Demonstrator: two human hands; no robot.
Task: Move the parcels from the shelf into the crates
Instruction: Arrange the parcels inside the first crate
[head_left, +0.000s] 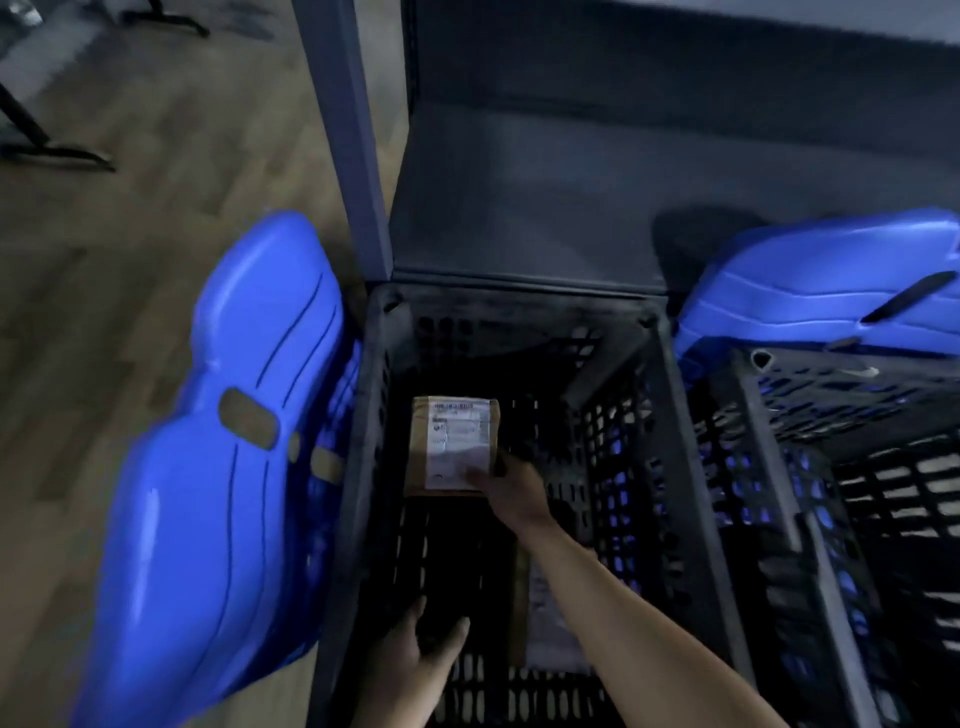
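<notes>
1. My right hand (511, 488) reaches down into the black crate (371, 415). Its fingers lie over the near right corner of a brown parcel (452, 441) with a white label. Blur smears the fingertips and my thumb is out of sight, so I cannot tell whether I am pinching the parcel or only touching it.
2. The parcel sits towards the crate's far left, near the left wall. I cannot tell whether it rests on the crate's floor or hangs above it, and the label print is too soft to read.
3. My right forearm crosses a second parcel (550, 623) by the near right wall and hides much of it. Only a pale, dim label and a brown edge show.
4. My left hand (421, 654) hovers over the near left part of the crate. Its fingers are loosely spread, wide and relaxed, and it holds nothing. The wrist is cut off at the bottom edge.
5. A blue lid (208, 467) hangs off the crate's left side, over the wooden floor (130, 234).
6. A second crate (831, 415) stands just beside the right wall. The other blue lid (810, 291) is at its far end, cut off at the frame's edge.
7. Beyond the far rim is the dark shelf (571, 197), with its grey post (343, 130) rising at the far left corner.
</notes>
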